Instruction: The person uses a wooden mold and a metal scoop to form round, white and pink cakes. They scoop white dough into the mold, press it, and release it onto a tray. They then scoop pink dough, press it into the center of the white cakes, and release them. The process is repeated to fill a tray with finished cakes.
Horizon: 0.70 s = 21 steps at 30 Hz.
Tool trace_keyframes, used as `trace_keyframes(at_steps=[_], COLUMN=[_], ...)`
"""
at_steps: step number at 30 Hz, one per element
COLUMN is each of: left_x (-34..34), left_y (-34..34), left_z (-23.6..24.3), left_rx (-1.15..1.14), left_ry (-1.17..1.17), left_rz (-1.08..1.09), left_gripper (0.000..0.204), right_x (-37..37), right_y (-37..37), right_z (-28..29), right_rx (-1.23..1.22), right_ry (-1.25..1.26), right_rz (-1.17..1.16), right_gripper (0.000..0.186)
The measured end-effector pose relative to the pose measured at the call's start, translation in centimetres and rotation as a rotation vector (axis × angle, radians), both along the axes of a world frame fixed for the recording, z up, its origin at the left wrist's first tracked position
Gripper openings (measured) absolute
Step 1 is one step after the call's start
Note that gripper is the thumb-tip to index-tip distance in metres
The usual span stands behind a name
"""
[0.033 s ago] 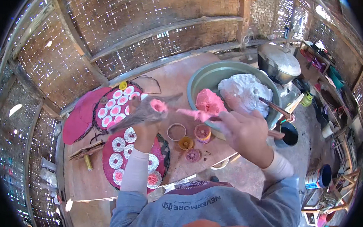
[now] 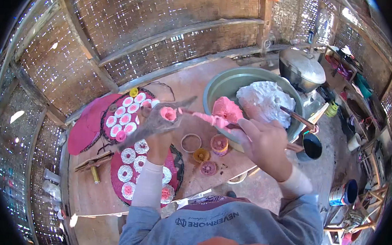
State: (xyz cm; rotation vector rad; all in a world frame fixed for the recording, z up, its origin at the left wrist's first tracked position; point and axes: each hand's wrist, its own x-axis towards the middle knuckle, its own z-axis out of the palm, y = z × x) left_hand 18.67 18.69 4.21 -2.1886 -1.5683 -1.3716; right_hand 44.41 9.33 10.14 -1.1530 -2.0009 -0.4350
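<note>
The left hand [image 2: 160,136] was closed around a clear piping bag [image 2: 154,122] with pink paste at its mouth. At three o'clock from it, the right hand [image 2: 263,141] gripped a spoon [image 2: 231,125] carrying pink paste [image 2: 207,118] toward the bag. At twelve o'clock from the right hand sat one green basin [image 2: 220,86] holding two masses, one pink, one white. At seven o'clock from the left hand lay two round trays [image 2: 113,173] of pink-and-white rosettes. Three small moulds [image 2: 219,143] stood between the hands.

grey sweatshirt, pale under-sleeves at wrists
</note>
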Motion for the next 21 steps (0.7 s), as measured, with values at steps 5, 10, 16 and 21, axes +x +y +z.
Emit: trace_keyframes(at_steps=[5, 10, 16, 21], left_x=[2.5, 1.3, -6.2, -6.2], left_y=[0.9, 1.3, -0.8, -3.6], left_z=[-2.6, -2.5, -1.7, 2.8], left_rx=[0.366, 0.209, 0.046, -0.018], left_ry=[-0.517, -1.229, -0.464, -1.106], left_rz=[-0.043, -0.518, -0.032, -0.878], left_gripper=[0.033, 0.041, 0.054, 0.048], right_x=[-4.4, -3.7, 6.1, 4.4], right_y=[1.9, 0.9, 8.1, 14.0], right_z=[-5.6, -5.8, -4.4, -10.8], right_rx=[-0.166, -0.396, -0.558, -0.523], right_ry=[0.322, 0.375, -0.343, -0.508], right_rz=[0.028, 0.234, -0.445, -0.432], right_gripper=[0.018, 0.023, 0.023, 0.022])
